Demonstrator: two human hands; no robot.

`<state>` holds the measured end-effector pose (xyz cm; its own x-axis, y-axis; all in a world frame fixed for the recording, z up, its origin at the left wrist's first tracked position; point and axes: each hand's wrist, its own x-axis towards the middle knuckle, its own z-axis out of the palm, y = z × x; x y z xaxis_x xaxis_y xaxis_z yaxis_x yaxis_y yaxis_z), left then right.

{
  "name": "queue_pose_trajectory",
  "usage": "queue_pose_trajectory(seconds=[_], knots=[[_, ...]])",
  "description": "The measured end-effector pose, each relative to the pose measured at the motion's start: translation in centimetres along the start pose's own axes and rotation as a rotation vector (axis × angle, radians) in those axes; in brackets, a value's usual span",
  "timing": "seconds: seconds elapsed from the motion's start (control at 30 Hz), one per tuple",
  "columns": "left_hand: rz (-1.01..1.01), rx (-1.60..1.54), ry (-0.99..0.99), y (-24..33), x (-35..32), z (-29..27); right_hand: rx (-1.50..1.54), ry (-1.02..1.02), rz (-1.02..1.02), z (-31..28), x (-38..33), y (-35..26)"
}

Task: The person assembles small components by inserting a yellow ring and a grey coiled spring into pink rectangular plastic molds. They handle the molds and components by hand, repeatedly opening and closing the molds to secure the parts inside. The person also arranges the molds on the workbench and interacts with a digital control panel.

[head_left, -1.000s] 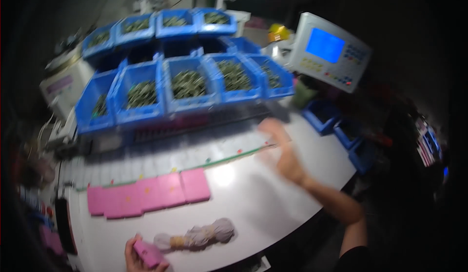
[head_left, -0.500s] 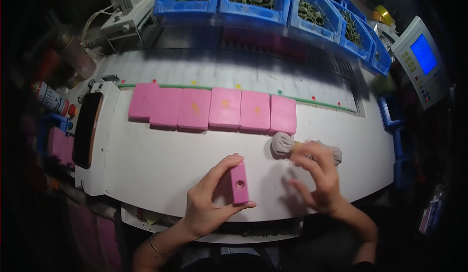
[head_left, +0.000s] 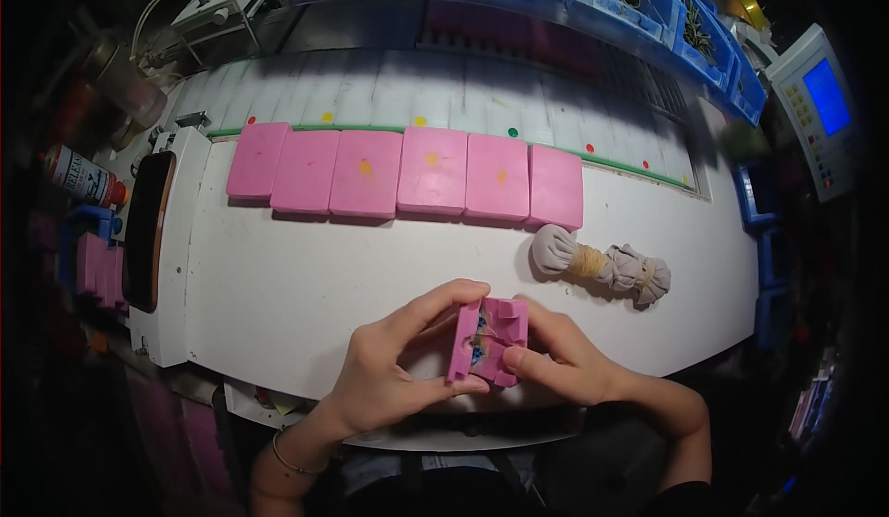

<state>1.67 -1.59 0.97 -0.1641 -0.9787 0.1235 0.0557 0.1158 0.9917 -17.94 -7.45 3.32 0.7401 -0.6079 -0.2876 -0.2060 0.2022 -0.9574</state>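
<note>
My left hand (head_left: 381, 358) grips the left edge of a small pink rubber mold (head_left: 506, 318) between thumb and fingers. On its other side, my right hand (head_left: 576, 367) holds it with the thumb pressed on the front. The mold is parted along its length, so its notched inner faces show. Small blue and green bits (head_left: 478, 351) are visible in the gap, too small to make out. Beyond my right hand lies a grey cloth bundle (head_left: 630, 272), bound with tan bands.
Several flat pink molds (head_left: 366, 179) form a row along a green strip (head_left: 639, 173) behind my hands. A dark phone-like slab (head_left: 151, 230) stands at left. Blue bins (head_left: 620, 12) hang at the back; a control panel (head_left: 820, 110) with a blue screen stands right.
My right hand has come from near the cloth bundle to the pink mold and taken hold of it. The mold has gone from closed to parted, and the view has tilted down.
</note>
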Motion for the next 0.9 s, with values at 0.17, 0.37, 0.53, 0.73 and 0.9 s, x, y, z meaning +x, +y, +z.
queue_pose_trajectory(seconds=[0.17,0.37,0.53,0.73,0.9], knots=[[-0.032,-0.048,0.015,0.2,0.0,0.2,-0.715,0.487,-0.663,1.2,0.6,-1.1],[-0.074,-0.080,0.004,0.5,-0.1,0.1,-1.091,0.273,-0.816,1.8,0.5,-1.9],[-0.105,-0.120,0.030,0.5,0.1,0.4,-1.175,0.383,-0.701,2.3,0.6,-1.8],[-0.105,-0.196,0.006,0.1,0.1,0.2,-1.027,0.327,-0.580,1.9,0.6,-1.8],[-0.159,-0.357,0.024,-0.5,-0.2,-0.1,-0.934,0.397,-0.547,2.1,-0.1,0.2]])
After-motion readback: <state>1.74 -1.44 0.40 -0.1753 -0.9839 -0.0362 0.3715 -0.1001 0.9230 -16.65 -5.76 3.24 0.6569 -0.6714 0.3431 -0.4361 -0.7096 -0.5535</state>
